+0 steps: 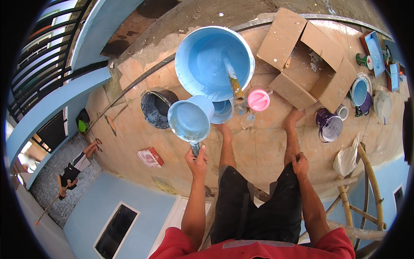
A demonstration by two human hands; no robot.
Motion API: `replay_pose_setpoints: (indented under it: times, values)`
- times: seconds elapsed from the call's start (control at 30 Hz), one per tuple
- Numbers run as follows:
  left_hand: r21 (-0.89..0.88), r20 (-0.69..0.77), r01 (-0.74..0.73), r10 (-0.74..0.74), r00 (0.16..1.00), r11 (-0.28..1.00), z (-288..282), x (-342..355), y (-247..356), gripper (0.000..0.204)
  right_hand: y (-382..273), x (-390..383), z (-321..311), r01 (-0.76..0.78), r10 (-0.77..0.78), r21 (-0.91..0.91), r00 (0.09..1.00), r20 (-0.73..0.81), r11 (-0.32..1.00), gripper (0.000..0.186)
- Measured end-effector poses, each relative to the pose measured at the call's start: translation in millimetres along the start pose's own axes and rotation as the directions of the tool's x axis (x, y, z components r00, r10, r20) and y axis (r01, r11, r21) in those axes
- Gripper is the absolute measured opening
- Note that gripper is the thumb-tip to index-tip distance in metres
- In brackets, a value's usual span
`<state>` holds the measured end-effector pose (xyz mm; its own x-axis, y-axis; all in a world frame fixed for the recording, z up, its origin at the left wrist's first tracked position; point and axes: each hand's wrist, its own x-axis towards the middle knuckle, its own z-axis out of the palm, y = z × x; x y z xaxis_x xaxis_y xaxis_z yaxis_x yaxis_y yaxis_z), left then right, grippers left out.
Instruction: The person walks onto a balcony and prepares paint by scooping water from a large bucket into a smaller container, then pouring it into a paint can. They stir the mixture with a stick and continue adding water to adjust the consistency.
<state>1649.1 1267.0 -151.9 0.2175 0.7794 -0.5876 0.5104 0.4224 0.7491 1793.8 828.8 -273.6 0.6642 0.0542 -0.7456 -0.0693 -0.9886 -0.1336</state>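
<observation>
You have the blue dipper (189, 118) out in front of you, near the close rim of the big blue tub (180, 64). The fingers of your left hand (197, 162) are closed around its short handle (196, 149), which is smeared with blue paint, the thumb lying along the top. The dipper's mouth faces up toward you; its inside is light blue and its rim is blotched with pale marks. You cannot tell from here how much paint it holds.

Your right hand (300, 166) is at your right knee, its fingers curled in against the black shorts (258, 207); whether they pinch the cloth, you cannot tell.

The tub holds light blue paint, and a stick (235, 84) leans over its rim with its paint-coated end inside. Partly behind the dipper stands a smaller blue pail (223, 111), and to the left is a dark, paint-streaked bucket (151, 114). To the right of the pail is a pink container (258, 100), then an open cardboard box (284, 39). Beyond your right foot, a purple bucket (329, 125) sits on the tiled floor (267, 151).
</observation>
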Motion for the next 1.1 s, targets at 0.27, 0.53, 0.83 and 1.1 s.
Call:
replay_pose_setpoints:
  times: [0.27, 0.53, 0.83, 1.1]
  values:
    - [0.098, -0.022, -0.002, 0.004, 1.0, 0.995, -17, 2, -74, 0.03, -3, 6, 3, 0.121, -0.12, -0.146, 0.993, 0.013, 0.982, 0.035]
    - [0.263, -0.101, -0.028, 0.056, 0.993, 0.964, 0, 52, -182, 0.03, -23, 6, -6, 0.154, -0.141, -0.204, 0.987, 0.077, 0.967, 0.036]
    - [0.329, -0.189, -0.027, 0.094, 0.977, 0.944, 31, 111, -247, 0.03, -20, 2, -5, 0.176, -0.157, -0.302, 0.984, 0.089, 0.937, 0.034]
    - [0.362, -0.203, -0.041, 0.121, 0.972, 0.931, 44, 138, -269, 0.027, -18, 4, -6, 0.149, -0.119, -0.286, 0.986, 0.121, 0.947, 0.034]
